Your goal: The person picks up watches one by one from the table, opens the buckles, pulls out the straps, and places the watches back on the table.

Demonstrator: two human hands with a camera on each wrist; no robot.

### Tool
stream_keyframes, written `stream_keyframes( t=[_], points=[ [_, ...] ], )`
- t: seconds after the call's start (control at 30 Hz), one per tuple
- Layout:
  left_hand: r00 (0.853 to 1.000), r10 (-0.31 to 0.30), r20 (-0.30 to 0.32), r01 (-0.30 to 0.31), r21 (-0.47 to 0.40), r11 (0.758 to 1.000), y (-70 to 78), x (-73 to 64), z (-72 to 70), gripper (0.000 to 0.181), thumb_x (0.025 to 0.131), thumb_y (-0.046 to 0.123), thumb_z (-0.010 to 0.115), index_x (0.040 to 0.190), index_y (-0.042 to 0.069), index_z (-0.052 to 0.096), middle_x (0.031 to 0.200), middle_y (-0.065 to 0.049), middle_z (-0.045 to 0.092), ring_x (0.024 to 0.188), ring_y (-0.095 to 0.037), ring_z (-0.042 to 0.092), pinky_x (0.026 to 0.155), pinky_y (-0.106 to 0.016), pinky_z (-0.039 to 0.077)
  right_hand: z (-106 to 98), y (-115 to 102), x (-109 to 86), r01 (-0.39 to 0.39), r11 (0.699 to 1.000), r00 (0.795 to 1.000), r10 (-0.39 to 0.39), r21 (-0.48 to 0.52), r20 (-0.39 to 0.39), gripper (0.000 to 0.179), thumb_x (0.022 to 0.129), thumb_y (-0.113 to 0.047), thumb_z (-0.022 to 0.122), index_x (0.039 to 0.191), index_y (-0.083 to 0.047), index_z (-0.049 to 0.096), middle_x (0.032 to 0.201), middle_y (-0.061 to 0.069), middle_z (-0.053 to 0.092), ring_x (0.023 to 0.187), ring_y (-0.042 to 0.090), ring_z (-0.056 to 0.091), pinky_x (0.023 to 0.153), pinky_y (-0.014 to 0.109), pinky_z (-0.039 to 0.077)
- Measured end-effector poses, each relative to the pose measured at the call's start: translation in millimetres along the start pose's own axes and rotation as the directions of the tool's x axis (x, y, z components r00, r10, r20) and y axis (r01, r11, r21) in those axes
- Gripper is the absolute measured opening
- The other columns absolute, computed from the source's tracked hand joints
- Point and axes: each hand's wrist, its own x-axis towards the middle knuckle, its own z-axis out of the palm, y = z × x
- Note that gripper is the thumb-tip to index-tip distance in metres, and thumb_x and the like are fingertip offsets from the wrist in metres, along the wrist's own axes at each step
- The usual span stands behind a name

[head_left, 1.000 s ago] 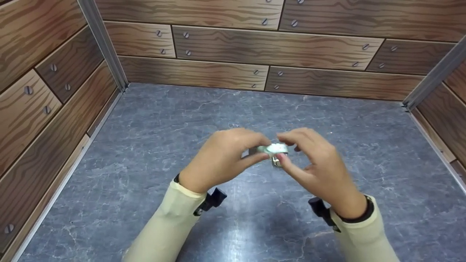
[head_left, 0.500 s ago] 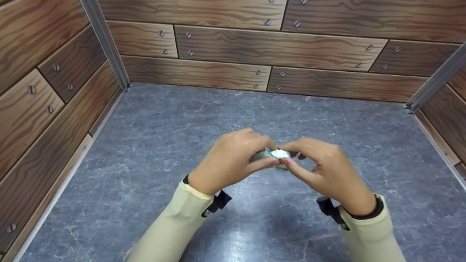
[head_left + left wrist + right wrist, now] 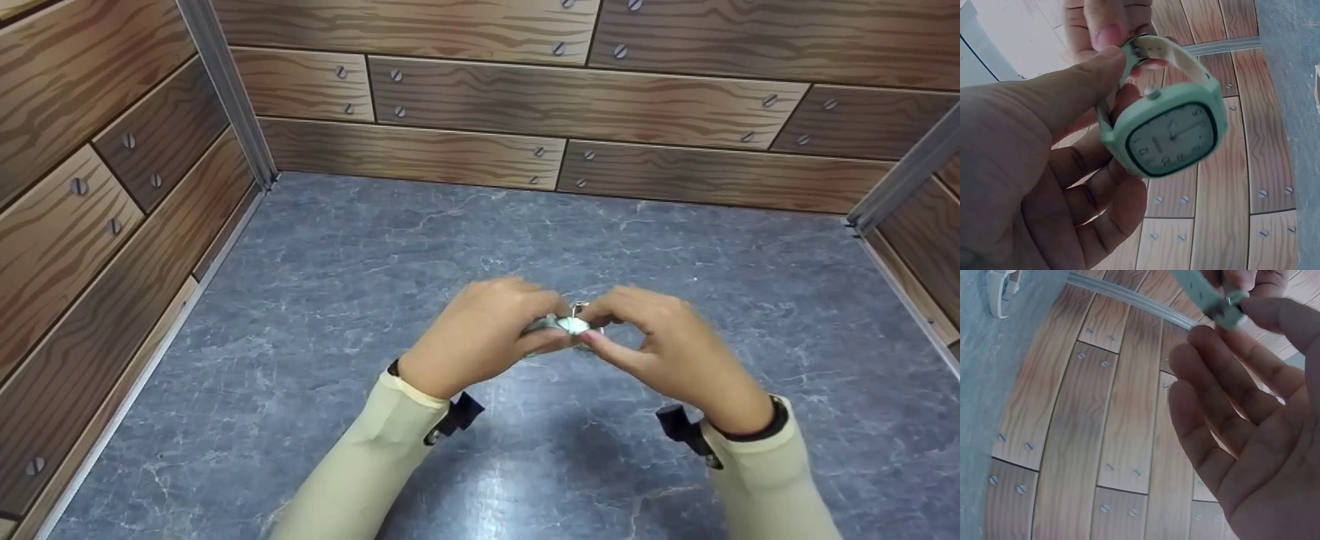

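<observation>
A mint-green wristwatch (image 3: 1172,135) hangs face-on in the left wrist view, its square dial tilted and its strap looped round behind. My left hand (image 3: 491,330) pinches the strap between thumb and forefinger; its other fingers curl loosely beneath. Opposite it, my right hand (image 3: 660,337) pinches the strap by the metal buckle (image 3: 1139,49), fingertips meeting those of the left. In the right wrist view the strap (image 3: 1199,292) shows between the two hands, with the right hand's lower fingers loosely bent. From the head view the hands hide most of the watch.
On the grey marbled tabletop (image 3: 375,247), a pale strap-like item with a metal part (image 3: 1006,289) lies beyond the hands, largely hidden by them in the head view. Wood-plank-patterned walls (image 3: 465,94) stand at the back and both sides, joined by metal corner posts.
My right thumb and forefinger, apart a second ago, have closed on the strap beside the left fingertips. Both hands have shifted slightly right and nearer; more of the item behind them shows.
</observation>
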Motion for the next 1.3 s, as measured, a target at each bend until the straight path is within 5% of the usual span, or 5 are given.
stream_keyframes(
  t=[0.3, 0.57, 0.9, 1.07, 1.3],
  points=[
    [0.994, -0.09, 0.059, 0.09, -0.005, 0.996, -4.7, 4.7, 9.0, 0.026, 0.101, 0.038, 0.067, 0.113, 0.016, 0.076, 0.094, 0.006, 0.074, 0.07, -0.004, 0.059, 0.066, -0.023, 0.051, 10, 12, 1.9, -0.121, 0.987, 0.992, 0.116, 0.105, 0.057, 0.009, 0.098, -0.015, 0.074, 0.105, -0.021, 0.073, 0.099, -0.013, 0.071, 0.087, 0.005, 0.068, 0.074, 0.028, 0.06],
    [0.994, -0.075, 0.08, 0.075, 0.003, 0.997, -3.3, 6.6, 9.8, 0.024, 0.099, 0.036, 0.07, 0.11, 0.016, 0.076, 0.093, 0.005, 0.075, 0.07, -0.004, 0.06, 0.067, -0.023, 0.051, 12, 12, 2.7, -0.085, 0.987, 0.995, 0.077, 0.133, 0.068, 0.012, 0.096, -0.013, 0.076, 0.104, -0.019, 0.071, 0.099, -0.011, 0.07, 0.086, 0.007, 0.068, 0.074, 0.029, 0.06],
    [0.992, -0.105, 0.074, 0.111, -0.07, 0.991, -5.8, 9.0, 14.1, 0.028, 0.104, 0.039, 0.062, 0.109, 0.015, 0.075, 0.081, 0.01, 0.066, 0.066, -0.003, 0.055, 0.065, -0.023, 0.049, 12, 10, 2.5, -0.22, 0.958, 0.975, 0.212, 0.183, 0.065, 0.007, 0.097, -0.019, 0.072, 0.104, -0.018, 0.072, 0.098, -0.01, 0.071, 0.081, 0.006, 0.068, 0.072, 0.029, 0.06],
    [0.988, -0.139, 0.069, 0.145, -0.094, 0.985, -8.5, 8.2, 16.9, 0.027, 0.104, 0.038, 0.062, 0.109, 0.014, 0.074, 0.083, 0.009, 0.066, 0.065, -0.004, 0.054, 0.065, -0.023, 0.049, 15, 12, 3.2, -0.245, 0.945, 0.969, 0.237, 0.216, 0.062, 0.005, 0.099, -0.018, 0.071, 0.104, -0.018, 0.072, 0.097, -0.01, 0.072, 0.083, 0.008, 0.069, 0.071, 0.027, 0.059],
    [0.992, -0.116, 0.04, 0.12, -0.118, 0.986, -11.8, 8.0, 20.8, 0.024, 0.102, 0.036, 0.063, 0.109, 0.015, 0.073, 0.084, 0.008, 0.068, 0.066, -0.004, 0.055, 0.065, -0.022, 0.049, 15, 13, 3.8, -0.264, 0.937, 0.964, 0.253, 0.227, 0.077, 0.007, 0.098, -0.021, 0.072, 0.103, -0.016, 0.071, 0.095, -0.009, 0.072, 0.082, 0.01, 0.069, 0.071, 0.027, 0.059]
  ],
)
